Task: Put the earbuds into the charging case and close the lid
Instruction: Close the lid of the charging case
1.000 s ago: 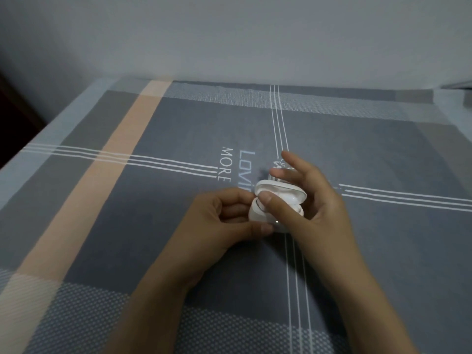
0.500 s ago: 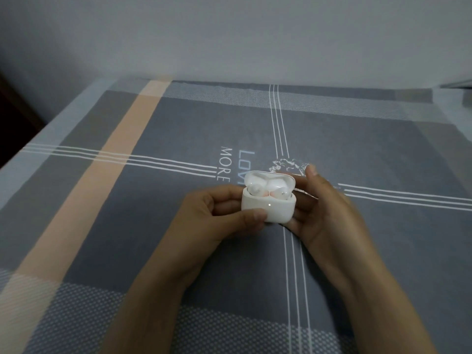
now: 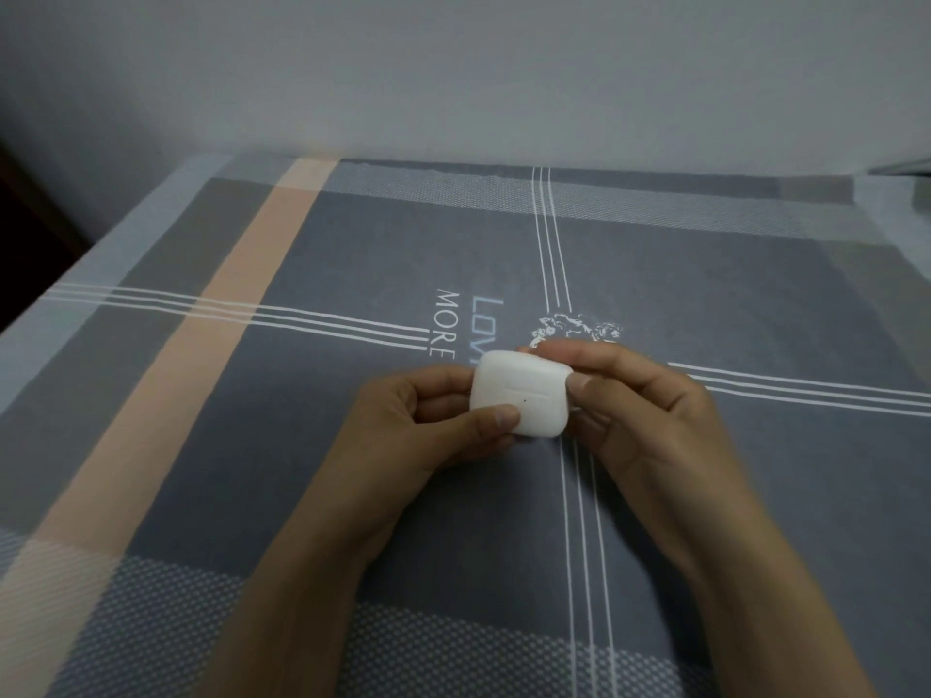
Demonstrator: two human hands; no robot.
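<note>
A white charging case (image 3: 521, 392) with rounded corners is held between both hands just above the bed sheet, its lid down and flush with the body. A thin seam and a small dark dot show on its front face. My left hand (image 3: 428, 428) grips its left side, thumb on the lower front corner. My right hand (image 3: 640, 410) holds its right side, with the thumb at the right edge and fingers curled over the top behind it. The earbuds are not visible; they are hidden inside the case.
A grey sheet (image 3: 302, 445) with white stripes, a peach band (image 3: 211, 345) and printed words covers the surface. A pale wall (image 3: 453, 68) rises behind it. The sheet drops off into a dark gap at the far left (image 3: 20, 234).
Half a second ago the lid stood up and both earbuds showed in their wells. The lid is now down on the case. My right fingers have come over the top.
</note>
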